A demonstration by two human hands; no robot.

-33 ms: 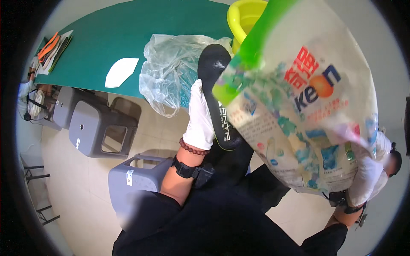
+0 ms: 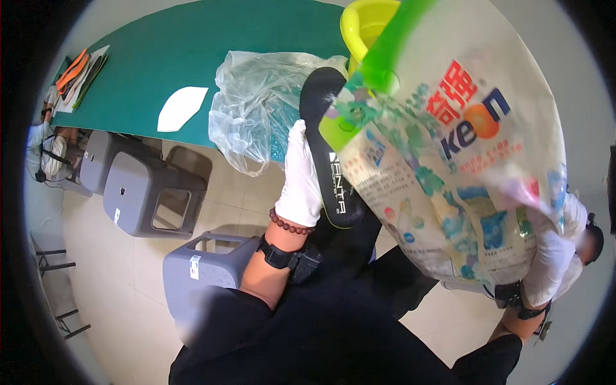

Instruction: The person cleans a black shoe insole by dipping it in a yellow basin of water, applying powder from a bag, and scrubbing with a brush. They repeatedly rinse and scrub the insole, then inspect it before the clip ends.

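My left hand (image 2: 299, 176), in a white glove with a bead bracelet and black strap at the wrist, grips a black shoe insole (image 2: 316, 99) along its left edge. Light lettering runs near the insole's lower end, and a whitish patch marks its upper part. My right hand (image 2: 553, 253), also gloved in white, holds up a large white-and-green washing powder bag (image 2: 410, 173) by its lower right side. The bag's left corner overlaps the insole in the picture; whether they touch, I cannot tell. Most of my right fingers are hidden by the bag.
On the green table (image 2: 160, 51) lie a crumpled clear plastic bag (image 2: 247, 102) and a white fan-shaped sheet (image 2: 183, 109). A yellow basin (image 2: 353, 29) stands behind the bag. Several insoles (image 2: 74, 70) lie far left. Grey stools (image 2: 138, 192) stand below; another person (image 2: 593, 237) is at right.
The washing powder bag has shifted slightly upward in my right hand. The insole has moved a touch to the right.
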